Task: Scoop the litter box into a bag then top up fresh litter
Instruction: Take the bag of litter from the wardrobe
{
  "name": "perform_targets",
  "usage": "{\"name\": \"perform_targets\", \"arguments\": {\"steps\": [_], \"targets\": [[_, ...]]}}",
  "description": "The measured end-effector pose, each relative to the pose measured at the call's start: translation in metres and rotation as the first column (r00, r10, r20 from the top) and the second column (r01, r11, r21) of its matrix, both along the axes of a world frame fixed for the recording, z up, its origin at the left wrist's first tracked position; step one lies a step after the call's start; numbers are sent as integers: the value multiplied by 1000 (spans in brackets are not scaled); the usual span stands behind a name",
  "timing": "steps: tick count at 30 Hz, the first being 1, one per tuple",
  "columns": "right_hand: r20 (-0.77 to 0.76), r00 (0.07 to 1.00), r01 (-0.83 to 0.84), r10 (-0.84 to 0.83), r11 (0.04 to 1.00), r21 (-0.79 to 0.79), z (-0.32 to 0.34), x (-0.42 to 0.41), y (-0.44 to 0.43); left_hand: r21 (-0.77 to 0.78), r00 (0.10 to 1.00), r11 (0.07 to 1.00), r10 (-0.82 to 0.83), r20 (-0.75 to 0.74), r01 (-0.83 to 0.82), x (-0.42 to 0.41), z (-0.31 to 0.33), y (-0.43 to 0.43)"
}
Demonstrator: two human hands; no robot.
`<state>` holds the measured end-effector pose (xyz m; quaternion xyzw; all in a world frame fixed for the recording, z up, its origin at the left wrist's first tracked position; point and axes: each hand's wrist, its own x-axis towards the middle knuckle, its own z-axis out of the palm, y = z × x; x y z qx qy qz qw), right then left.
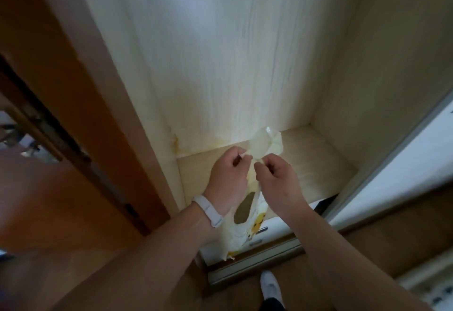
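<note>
Pale cabinet shelf [306, 163] lies just beyond my hands. Left hand [226, 175] and right hand [277, 178] each pinch the top edge of a thin plastic bag [245, 224], which hangs between my wrists. I cannot tell its contents. White wristband [208, 210] on left wrist.

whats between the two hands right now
In the head view, only the thin plastic bag: left hand and right hand each pinch its film, stretched across the small gap.

Bag [245, 215] print partly hidden behind left hand [226, 175] and right hand [277, 180]. Contents unreadable. Blurred at 9 o'clock: doorway [27, 139] clutter. Shoe [269, 286] cut off at 6 o'clock.
</note>
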<state>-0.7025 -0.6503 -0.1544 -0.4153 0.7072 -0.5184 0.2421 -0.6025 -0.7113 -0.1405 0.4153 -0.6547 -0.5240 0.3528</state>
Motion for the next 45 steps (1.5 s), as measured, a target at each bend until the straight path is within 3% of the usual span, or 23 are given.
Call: {"name": "perform_targets", "arguments": {"steps": [6, 18, 22, 28, 35, 41, 45], "targets": [[-53, 998, 44, -42, 998, 35, 8, 62, 51, 33, 990, 989, -142, 5, 141, 72, -4, 31], [-18, 961, -273, 278, 953, 131, 57, 212, 84, 109, 977, 985, -115, -179, 136, 232, 27, 56], [-48, 908, -408, 417, 904, 129, 63, 261, 78, 157, 955, 987, 12, -296, 36, 291, 41, 61], [-65, 791, -599, 609, 791, 120, 56, 321, 51, 118, 925, 952, 304, -228, -283, 370, 39, 68], [-59, 652, -749, 756, 655, 99, 51, 385, 8, 153, 753, 778, 628, -194, -609, 442, 36, 71], [-85, 501, -858, 862, 507, 84, 56, 444, -38, 170, 596, 633, 771, -222, -755, 491, 38, 71], [-93, 357, -931, 929, 363, 49, 55, 487, -61, 261, 431, 502, 856, -285, -825, 519, 37, 74]]}}
